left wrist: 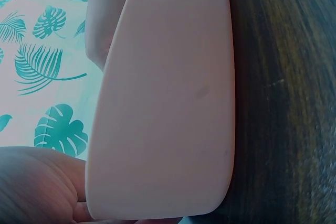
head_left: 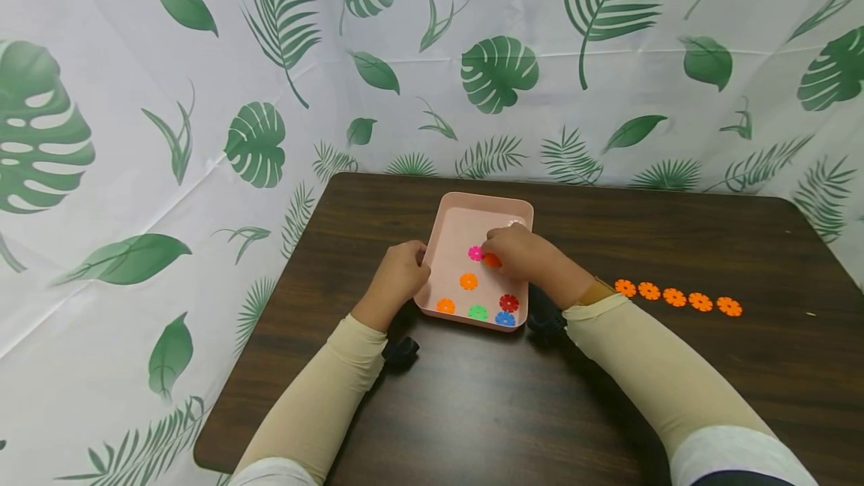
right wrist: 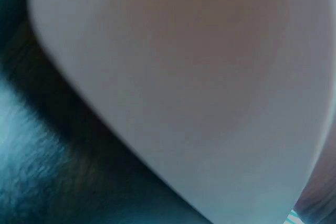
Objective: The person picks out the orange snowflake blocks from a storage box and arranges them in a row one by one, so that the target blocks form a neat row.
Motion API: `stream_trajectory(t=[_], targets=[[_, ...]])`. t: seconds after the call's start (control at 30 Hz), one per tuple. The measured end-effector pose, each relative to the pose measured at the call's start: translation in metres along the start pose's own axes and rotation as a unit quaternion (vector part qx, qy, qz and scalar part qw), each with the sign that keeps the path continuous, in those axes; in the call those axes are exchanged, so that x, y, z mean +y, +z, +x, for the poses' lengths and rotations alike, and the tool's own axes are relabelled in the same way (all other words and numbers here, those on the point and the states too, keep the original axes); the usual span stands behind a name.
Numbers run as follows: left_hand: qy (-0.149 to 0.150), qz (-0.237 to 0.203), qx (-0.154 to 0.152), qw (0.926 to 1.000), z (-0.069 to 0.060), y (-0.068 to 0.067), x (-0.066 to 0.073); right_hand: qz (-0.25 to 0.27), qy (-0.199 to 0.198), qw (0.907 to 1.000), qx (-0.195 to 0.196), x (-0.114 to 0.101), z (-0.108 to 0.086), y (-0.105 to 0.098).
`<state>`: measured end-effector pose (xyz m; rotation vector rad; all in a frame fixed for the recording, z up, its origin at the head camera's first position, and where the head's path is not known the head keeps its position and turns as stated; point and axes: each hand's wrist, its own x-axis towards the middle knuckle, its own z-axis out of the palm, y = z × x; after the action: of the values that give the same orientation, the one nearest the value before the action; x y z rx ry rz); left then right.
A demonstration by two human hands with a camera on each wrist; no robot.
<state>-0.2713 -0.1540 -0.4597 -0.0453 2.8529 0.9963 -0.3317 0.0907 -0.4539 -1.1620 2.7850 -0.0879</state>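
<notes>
A pink tray [head_left: 445, 223] lies on the dark wooden table with flower-shaped plastic discs in it. My left hand [head_left: 398, 276] grips the tray's left rim; the left wrist view shows the tray's outer wall [left wrist: 168, 98] close up. Inside the tray, the curled fingers of my right hand [head_left: 523, 252] pinch an orange disc [head_left: 491, 260], partly hidden by the fingers. Beside it lies a pink disc [head_left: 475, 253]. Nearer me are an orange disc [head_left: 469, 281], a red disc [head_left: 509, 303], a green disc [head_left: 478, 313] and a blue disc [head_left: 505, 319].
A row of several orange discs [head_left: 673, 297] lies on the table [head_left: 459, 411] to the right of the tray. A white disc [head_left: 514, 223] shows partly behind my right hand. A leaf-patterned cloth [head_left: 432, 66] hangs behind the table.
</notes>
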Motion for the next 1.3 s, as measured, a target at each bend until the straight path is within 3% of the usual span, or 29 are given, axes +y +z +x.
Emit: stream_trajectory(t=[0.37,0.57,0.77,0.9,1.07,1.3], targets=[[0.017,-0.002,0.005,0.9998,-0.002,0.000,-0.001,-0.047,-0.005,0.9989,0.006,-0.004,-0.001,0.003],[0.007,0.001,0.003,1.0000,-0.002,0.001,0.000,-0.023,0.016,0.9996,0.001,-0.001,-0.003,0.000],[0.015,0.004,0.004,0.9999,-0.002,-0.001,0.000,0.030,0.023,0.9983,0.045,0.008,-0.015,-0.016],[0.022,0.005,0.004,0.9997,0.000,0.000,0.001,0.068,0.056,0.9940,0.064,0.020,-0.042,-0.033],[0.032,0.001,0.008,0.9995,0.000,0.001,0.001,0.084,0.102,0.9883,0.077,0.041,-0.096,-0.046],[0.035,0.003,0.013,0.9993,-0.003,0.001,-0.001,0.068,0.110,0.9902,0.053,0.063,-0.172,-0.034]])
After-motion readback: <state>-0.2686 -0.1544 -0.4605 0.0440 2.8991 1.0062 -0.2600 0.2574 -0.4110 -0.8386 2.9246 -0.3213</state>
